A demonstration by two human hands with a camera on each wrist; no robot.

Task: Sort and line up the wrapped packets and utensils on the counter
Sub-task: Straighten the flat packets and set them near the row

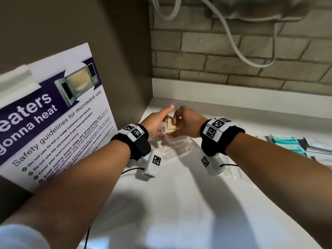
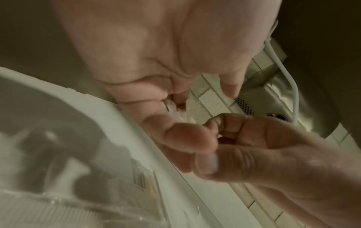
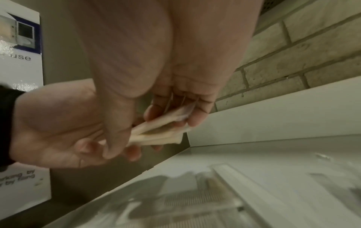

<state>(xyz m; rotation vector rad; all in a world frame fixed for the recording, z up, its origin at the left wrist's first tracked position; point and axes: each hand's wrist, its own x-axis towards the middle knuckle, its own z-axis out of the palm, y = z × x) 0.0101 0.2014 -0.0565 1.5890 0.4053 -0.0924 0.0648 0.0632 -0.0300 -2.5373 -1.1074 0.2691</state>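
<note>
counter: white | clear wrapped packets centre | teal packets right

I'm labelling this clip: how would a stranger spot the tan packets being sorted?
Find the counter's back-left corner beside the microwave safety poster. Above it, the left hand and right hand together hold the tan packets, opaque and beige, unlike the clear wrapper lying below.

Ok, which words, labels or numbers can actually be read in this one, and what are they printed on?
All on the microwave poster:
"eaters gonna heat", first letters cut off.
"Safety guidelines for microwave use".
"Do not use tin foil or metal containers and utensils".
"Cover your food before heating".
Its lower bullets: too small to read.
Wristband tags: coded squares, no words.
Teal packets: print blurred.
</note>
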